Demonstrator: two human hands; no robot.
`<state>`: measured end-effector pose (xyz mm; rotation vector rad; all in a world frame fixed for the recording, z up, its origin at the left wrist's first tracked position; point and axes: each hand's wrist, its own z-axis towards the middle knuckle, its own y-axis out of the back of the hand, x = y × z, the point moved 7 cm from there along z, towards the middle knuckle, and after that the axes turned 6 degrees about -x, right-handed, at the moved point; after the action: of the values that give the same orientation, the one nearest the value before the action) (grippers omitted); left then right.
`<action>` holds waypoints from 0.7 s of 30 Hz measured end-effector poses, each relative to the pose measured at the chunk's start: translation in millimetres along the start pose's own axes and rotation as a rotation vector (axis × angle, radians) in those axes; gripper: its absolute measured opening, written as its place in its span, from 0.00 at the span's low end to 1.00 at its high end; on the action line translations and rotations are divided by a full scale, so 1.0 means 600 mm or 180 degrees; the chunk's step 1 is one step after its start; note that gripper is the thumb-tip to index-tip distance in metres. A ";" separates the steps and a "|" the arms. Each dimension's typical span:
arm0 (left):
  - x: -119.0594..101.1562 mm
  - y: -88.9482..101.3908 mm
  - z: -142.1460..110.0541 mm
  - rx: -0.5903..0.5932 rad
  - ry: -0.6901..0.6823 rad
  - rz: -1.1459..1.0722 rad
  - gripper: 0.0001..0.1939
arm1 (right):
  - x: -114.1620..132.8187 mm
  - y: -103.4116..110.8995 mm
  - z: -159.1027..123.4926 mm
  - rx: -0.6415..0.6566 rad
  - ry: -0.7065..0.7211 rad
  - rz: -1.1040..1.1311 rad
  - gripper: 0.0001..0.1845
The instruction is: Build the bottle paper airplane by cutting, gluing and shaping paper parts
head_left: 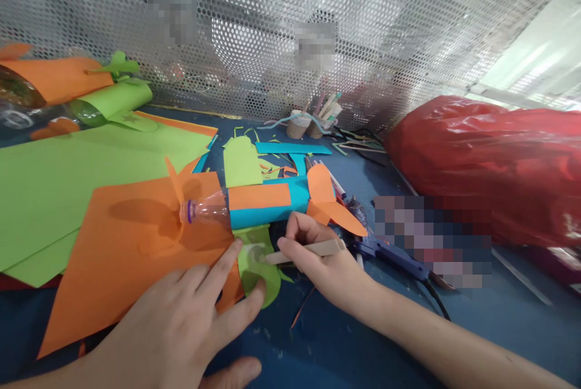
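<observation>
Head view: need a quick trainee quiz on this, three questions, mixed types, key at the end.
1. What does the right hand hold?
A) scissors
B) a pen-like tool
C) a paper cup

2. True or false: the red plastic bag lies at the left edge of the picture.

3. Fill in: the panel on the blue wrap of the bottle is coloured ____.

Key: 1 B; 2 false; 3 orange.

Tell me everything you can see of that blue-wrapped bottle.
The clear, plastic-looking bottle lies on its side, neck pointing left over an orange sheet. Blue paper wraps its body, topped by an orange strip. Orange fins spread from the right end; orange blades and a purple ring are at the neck. A green flap meets its near side. Whether the right hand touches the bottle is unclear.
</observation>
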<state>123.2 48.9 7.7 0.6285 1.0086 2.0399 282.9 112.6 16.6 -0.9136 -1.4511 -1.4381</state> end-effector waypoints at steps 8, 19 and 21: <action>0.000 -0.005 -0.001 0.0034 -0.0013 0.0034 0.22 | 0.002 0.002 -0.002 0.0007 0.0027 -0.0007 0.12; -0.002 0.002 0.007 0.0155 -0.0070 0.0080 0.22 | -0.004 0.000 -0.002 0.0043 -0.0040 -0.0006 0.11; -0.001 0.001 0.005 0.0059 -0.0067 0.0057 0.22 | -0.005 0.001 -0.003 0.0032 -0.0033 -0.0023 0.11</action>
<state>125.4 49.2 9.6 0.6696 1.0143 2.0376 284.7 111.1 13.6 -0.9117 -1.4693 -1.4322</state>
